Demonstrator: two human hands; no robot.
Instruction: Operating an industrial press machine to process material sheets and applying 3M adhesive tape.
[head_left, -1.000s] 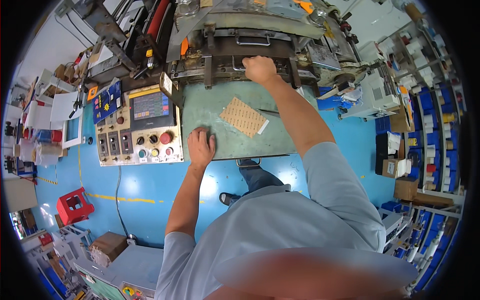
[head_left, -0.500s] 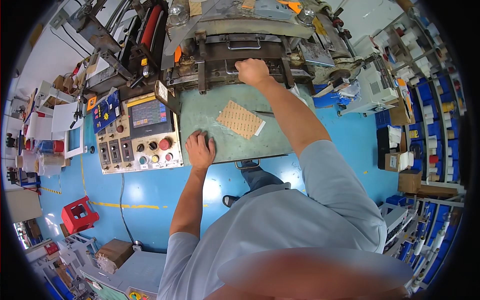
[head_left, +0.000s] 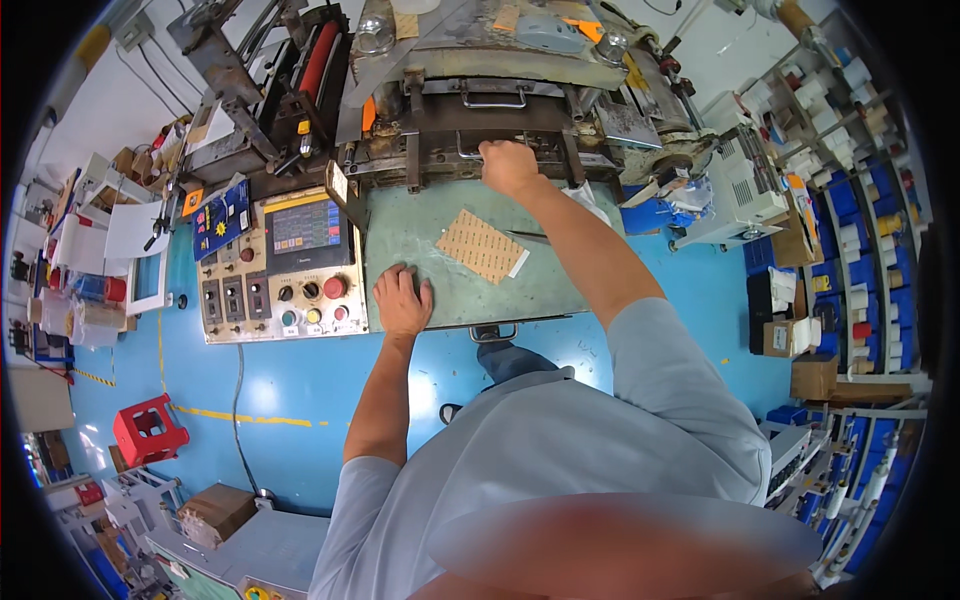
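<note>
My right hand (head_left: 510, 166) is closed around the lower metal handle (head_left: 465, 145) on the front of a worn press machine (head_left: 500, 72). Part of that handle is hidden behind my fingers. My left hand (head_left: 403, 301) lies palm down near the front edge of the green worktop (head_left: 400, 225), its fingers spread and nothing in it. Between my hands rests a tan patterned sheet (head_left: 480, 246) with a white strip at one corner. Just right of the sheet is a thin dark pointed tool (head_left: 528, 237), which looks like tweezers. Above my right hand is a second metal handle (head_left: 494, 99).
A control panel (head_left: 225, 325) with a screen (head_left: 302, 235) and several buttons stands left of the worktop. A red stool (head_left: 150, 430) is on the blue floor. Shelves with blue bins (head_left: 848, 232) line the right side, and a clear plastic bag (head_left: 587, 203) lies at the worktop's right.
The view has shifted slightly. My right hand keeps its hold on the lower handle, and my left hand stays on the worktop.
</note>
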